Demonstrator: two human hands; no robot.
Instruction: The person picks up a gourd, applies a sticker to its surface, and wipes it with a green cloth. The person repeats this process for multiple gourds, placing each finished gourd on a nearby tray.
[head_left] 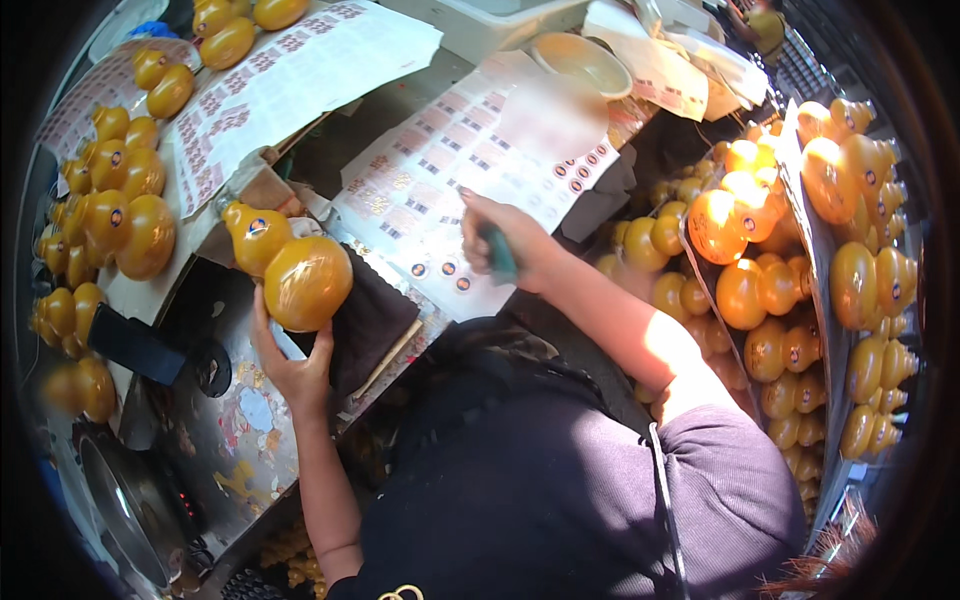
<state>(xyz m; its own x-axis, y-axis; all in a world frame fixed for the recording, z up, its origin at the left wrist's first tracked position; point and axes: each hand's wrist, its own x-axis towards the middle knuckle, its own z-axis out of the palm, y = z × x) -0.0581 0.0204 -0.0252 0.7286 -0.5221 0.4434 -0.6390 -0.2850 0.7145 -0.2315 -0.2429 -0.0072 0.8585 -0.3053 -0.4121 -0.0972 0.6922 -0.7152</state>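
Note:
A glossy golden gourd (308, 284), with a small dark round sticker on its smaller bulb, lies tilted over a dark cloth pad (372, 330). My left hand (296, 368) grips the large bulb from below, thumb and fingers on either side. Farther right, my right hand (508, 242) is closed round a green-handled tool (497, 252), whose working end I cannot make out clearly. That hand is over a white sheet of printed stickers (425, 205). Several round dark stickers (448, 269) show near the sheet's close edge.
Several golden gourds (118, 220) crowd the left side, and stacked gourds (770, 290) with cardboard dividers fill the right. A second sticker sheet (240, 110) lies at the far left. A phone-like dark device (135, 345), a metal pan (125, 500) and a pale bowl (582, 65) stand around.

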